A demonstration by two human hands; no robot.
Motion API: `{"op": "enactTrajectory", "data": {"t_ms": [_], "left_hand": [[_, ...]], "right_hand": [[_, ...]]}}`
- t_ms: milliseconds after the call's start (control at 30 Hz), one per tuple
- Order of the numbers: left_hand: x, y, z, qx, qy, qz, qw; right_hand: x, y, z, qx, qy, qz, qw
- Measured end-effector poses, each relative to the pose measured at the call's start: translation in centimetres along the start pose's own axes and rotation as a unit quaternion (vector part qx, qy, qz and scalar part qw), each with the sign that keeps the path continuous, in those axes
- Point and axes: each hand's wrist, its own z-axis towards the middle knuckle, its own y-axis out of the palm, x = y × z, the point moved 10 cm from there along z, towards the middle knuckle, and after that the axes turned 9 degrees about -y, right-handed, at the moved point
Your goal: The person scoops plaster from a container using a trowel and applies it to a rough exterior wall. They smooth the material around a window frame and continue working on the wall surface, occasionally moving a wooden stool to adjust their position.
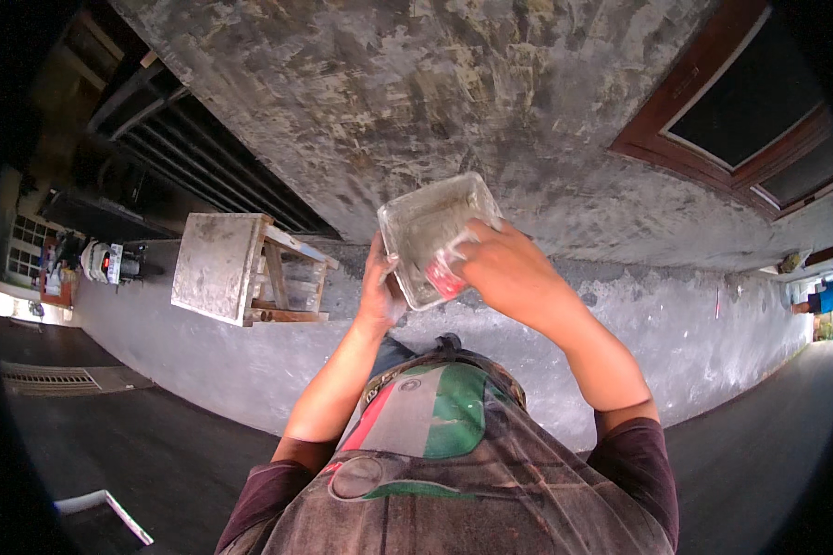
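A square, cement-smeared plastic tray [430, 222] is held up in front of a rough grey plastered wall [416, 92]. My left hand [378, 291] grips the tray from below at its lower left edge. My right hand [500, 264] is closed on a small tool with a red handle [444, 277], pressed into the tray's lower right part; the tool's working end is hidden by grey paste and my fingers.
A wooden stool-like stand with a cement-stained top [227, 268] sits at the left against the wall. A brown-framed window [740, 120] is at the upper right. A dark metal grille [185, 148] is at the upper left. A motorbike [102, 262] stands far left.
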Motion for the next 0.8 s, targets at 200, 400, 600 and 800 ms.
{"op": "enactTrajectory", "data": {"t_ms": [200, 400, 600, 800], "left_hand": [[-1.5, 0.8, 0.0, 0.003, -0.007, 0.055, 0.998], [-1.7, 0.8, 0.1, 0.023, 0.092, 0.134, 0.987], [-1.8, 0.9, -1.6, 0.045, 0.119, 0.092, 0.988], [-1.6, 0.3, -0.7, 0.07, 0.142, 0.144, 0.977]], "right_hand": [[1.8, -1.3, -0.7, 0.058, 0.076, 0.007, 0.995], [1.7, 2.3, -1.0, 0.073, 0.13, 0.001, 0.989], [4.6, -1.8, -2.4, 0.154, 0.145, 0.061, 0.975], [1.8, 3.5, -0.7, 0.083, 0.19, 0.101, 0.973]]}}
